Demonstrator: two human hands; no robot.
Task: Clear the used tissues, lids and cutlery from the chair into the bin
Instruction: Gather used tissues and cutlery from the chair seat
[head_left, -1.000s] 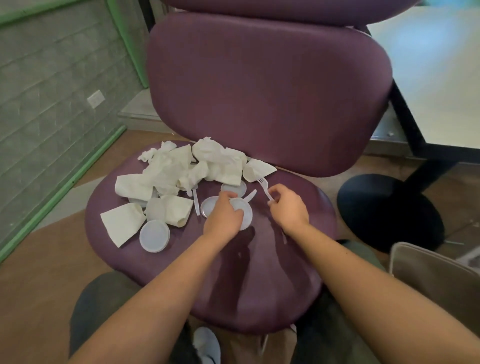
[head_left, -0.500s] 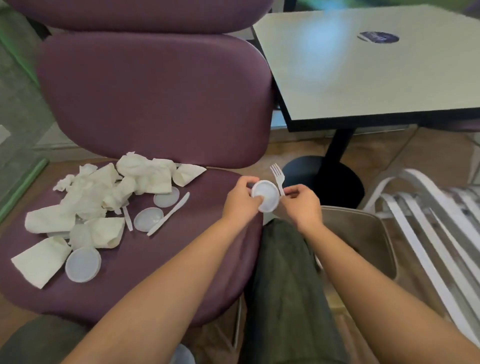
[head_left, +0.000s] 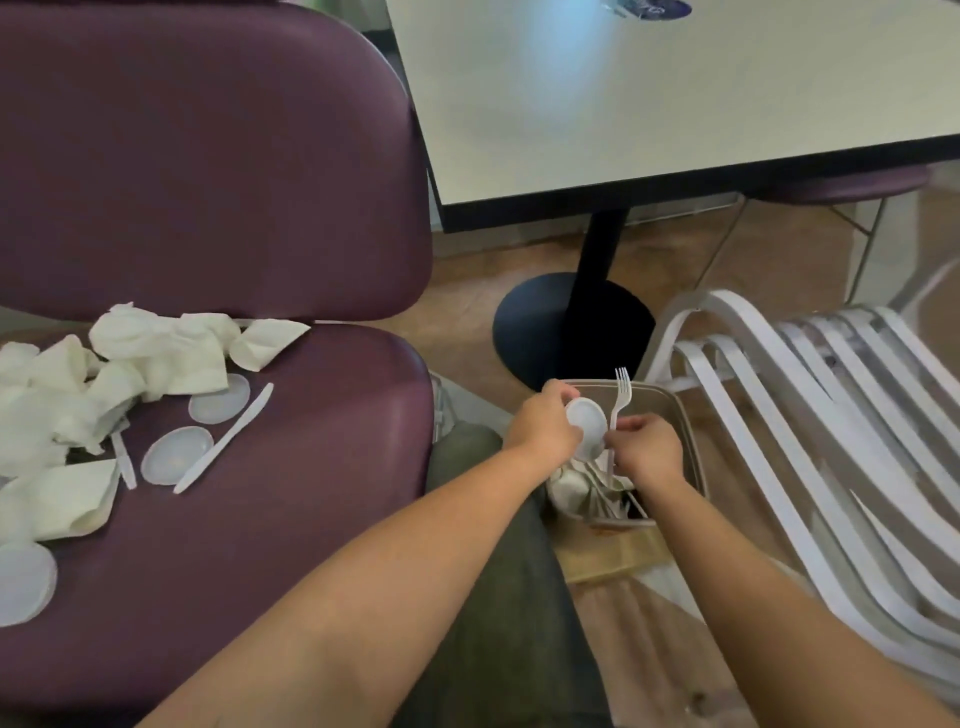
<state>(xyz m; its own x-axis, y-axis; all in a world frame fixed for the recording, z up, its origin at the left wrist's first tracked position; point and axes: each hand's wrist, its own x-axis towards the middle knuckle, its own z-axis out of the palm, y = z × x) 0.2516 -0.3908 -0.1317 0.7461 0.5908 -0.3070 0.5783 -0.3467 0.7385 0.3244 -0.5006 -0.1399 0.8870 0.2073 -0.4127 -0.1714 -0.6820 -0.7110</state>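
Purple chair (head_left: 291, 519): three lids, one knife (head_left: 224, 437); hands hold one lid (head_left: 586, 427), one fork (head_left: 620, 397).

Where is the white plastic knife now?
In the head view, the knife lies on the purple chair seat, left of the hands, beside two round lids.

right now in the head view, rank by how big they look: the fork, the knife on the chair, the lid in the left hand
1. knife
2. fork, partly hidden by the right hand, so unsure against the knife
3. lid, held in the left hand
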